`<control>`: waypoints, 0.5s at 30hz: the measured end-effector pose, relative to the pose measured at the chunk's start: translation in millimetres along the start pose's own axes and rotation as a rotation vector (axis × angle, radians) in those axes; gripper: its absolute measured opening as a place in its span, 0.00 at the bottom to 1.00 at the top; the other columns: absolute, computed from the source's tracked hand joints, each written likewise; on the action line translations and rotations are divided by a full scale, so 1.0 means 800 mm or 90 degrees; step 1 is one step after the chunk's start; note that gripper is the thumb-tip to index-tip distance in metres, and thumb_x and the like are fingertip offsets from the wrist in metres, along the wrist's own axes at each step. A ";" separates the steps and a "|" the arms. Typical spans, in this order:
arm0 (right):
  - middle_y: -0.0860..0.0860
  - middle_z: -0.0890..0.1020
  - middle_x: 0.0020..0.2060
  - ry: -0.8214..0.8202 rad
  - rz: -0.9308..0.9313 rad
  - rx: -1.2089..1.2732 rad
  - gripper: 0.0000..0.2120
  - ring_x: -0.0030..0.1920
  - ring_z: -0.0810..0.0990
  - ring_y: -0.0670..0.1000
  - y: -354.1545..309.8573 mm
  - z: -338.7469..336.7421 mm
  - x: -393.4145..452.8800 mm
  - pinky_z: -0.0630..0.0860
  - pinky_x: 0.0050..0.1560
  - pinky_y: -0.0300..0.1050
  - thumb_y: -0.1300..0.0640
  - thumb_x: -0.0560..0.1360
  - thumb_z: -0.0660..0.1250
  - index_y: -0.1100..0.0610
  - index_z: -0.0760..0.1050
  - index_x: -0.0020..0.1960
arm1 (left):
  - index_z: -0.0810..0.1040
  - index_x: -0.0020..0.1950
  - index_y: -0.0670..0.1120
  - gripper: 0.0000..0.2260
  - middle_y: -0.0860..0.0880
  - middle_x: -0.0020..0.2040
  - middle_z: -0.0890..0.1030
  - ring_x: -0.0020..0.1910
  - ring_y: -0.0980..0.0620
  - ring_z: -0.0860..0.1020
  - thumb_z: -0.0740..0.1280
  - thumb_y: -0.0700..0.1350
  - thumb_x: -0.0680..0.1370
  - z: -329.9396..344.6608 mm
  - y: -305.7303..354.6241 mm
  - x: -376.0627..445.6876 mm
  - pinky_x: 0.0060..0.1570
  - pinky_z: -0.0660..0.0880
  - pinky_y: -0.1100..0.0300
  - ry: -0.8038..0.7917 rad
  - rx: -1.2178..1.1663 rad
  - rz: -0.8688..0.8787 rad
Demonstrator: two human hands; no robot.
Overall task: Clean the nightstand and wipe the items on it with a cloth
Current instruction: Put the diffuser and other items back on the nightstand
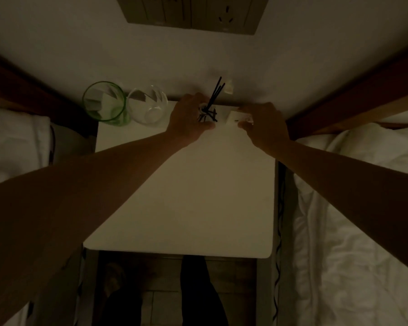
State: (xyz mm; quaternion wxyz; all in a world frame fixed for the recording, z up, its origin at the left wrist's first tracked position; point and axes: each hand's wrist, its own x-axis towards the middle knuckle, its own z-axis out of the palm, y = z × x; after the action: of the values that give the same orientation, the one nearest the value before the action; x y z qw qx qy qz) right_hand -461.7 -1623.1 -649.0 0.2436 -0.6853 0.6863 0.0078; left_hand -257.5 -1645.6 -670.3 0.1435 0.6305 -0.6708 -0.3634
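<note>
Head view: left hand (189, 118) grips reed diffuser (207, 111) holding black sticks (216, 94)

White nightstand (186, 196) bears green glass (104, 102), clear glass (149, 107), reed diffuser (209, 109).

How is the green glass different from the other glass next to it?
The green glass is tinted green with straight sides, while the clear glass has no colour and a rounder, bowl-like shape. The green glass stands at the nightstand's back left corner; the clear glass is just to its right, nearer the left hand. Both are see-through, upright and untouched by either hand.
</note>
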 end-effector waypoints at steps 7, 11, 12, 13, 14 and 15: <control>0.56 0.77 0.68 -0.025 -0.012 -0.026 0.20 0.69 0.71 0.62 0.001 -0.001 0.005 0.67 0.68 0.59 0.52 0.82 0.65 0.54 0.71 0.72 | 0.75 0.64 0.43 0.22 0.44 0.63 0.74 0.59 0.47 0.74 0.75 0.43 0.73 0.008 0.000 0.002 0.58 0.69 0.64 -0.003 0.056 0.008; 0.57 0.76 0.67 -0.023 -0.009 -0.053 0.20 0.68 0.71 0.62 0.003 0.002 0.007 0.67 0.67 0.59 0.51 0.82 0.65 0.53 0.70 0.73 | 0.73 0.44 0.56 0.12 0.58 0.40 0.74 0.38 0.62 0.71 0.64 0.38 0.79 0.004 0.002 0.004 0.41 0.66 0.69 0.000 0.021 0.025; 0.57 0.77 0.66 -0.019 -0.009 -0.052 0.20 0.68 0.71 0.62 0.003 0.004 0.007 0.67 0.66 0.58 0.51 0.82 0.64 0.53 0.70 0.72 | 0.75 0.48 0.55 0.12 0.57 0.44 0.74 0.41 0.63 0.73 0.66 0.36 0.78 0.004 0.000 0.003 0.42 0.66 0.68 -0.015 0.025 0.020; 0.57 0.77 0.66 -0.014 -0.009 -0.046 0.20 0.68 0.71 0.62 0.003 0.005 0.007 0.66 0.66 0.58 0.51 0.82 0.64 0.53 0.70 0.72 | 0.74 0.58 0.52 0.16 0.55 0.54 0.74 0.50 0.64 0.74 0.69 0.35 0.76 0.000 -0.002 -0.003 0.48 0.67 0.70 -0.013 0.039 0.011; 0.56 0.76 0.67 -0.009 -0.008 -0.042 0.20 0.68 0.71 0.62 0.003 0.006 0.007 0.65 0.66 0.58 0.52 0.82 0.64 0.53 0.70 0.72 | 0.69 0.68 0.48 0.25 0.49 0.63 0.71 0.61 0.59 0.72 0.73 0.37 0.74 0.005 -0.004 -0.005 0.57 0.64 0.68 -0.035 0.012 -0.015; 0.56 0.76 0.67 -0.005 -0.006 -0.042 0.20 0.68 0.71 0.62 0.004 0.007 0.007 0.65 0.67 0.57 0.52 0.82 0.64 0.53 0.70 0.72 | 0.66 0.72 0.44 0.31 0.44 0.68 0.68 0.67 0.52 0.68 0.75 0.39 0.72 0.005 -0.006 -0.008 0.62 0.60 0.67 -0.018 0.006 -0.047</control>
State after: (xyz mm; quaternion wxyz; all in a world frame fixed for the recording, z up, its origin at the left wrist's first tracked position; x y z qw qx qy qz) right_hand -462.4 -1626.2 -656.9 0.2239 -0.6964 0.6811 0.0320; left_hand -255.7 -1637.6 -674.7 0.1175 0.6503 -0.6509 -0.3737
